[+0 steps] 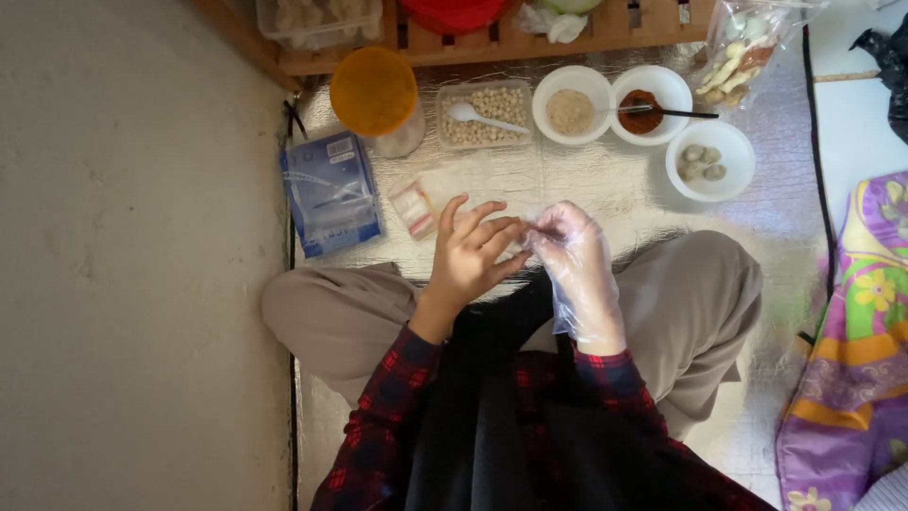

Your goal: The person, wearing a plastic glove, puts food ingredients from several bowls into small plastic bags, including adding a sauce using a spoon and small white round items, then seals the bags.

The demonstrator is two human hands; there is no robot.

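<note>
The gloved right hand (579,260) pinches, at its fingertips, a thin clear plastic glove (526,237) that the bare left hand (473,254), fingers spread, enters from nine o'clock; it looks light, limp, slippery, best gripped at the cuff.

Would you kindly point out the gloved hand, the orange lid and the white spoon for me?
right hand (577,270), head view, on the back of the clear glove.
orange lid (373,91), head view, on the lid's top face.
white spoon (465,113), head view, on its bowl.
</note>
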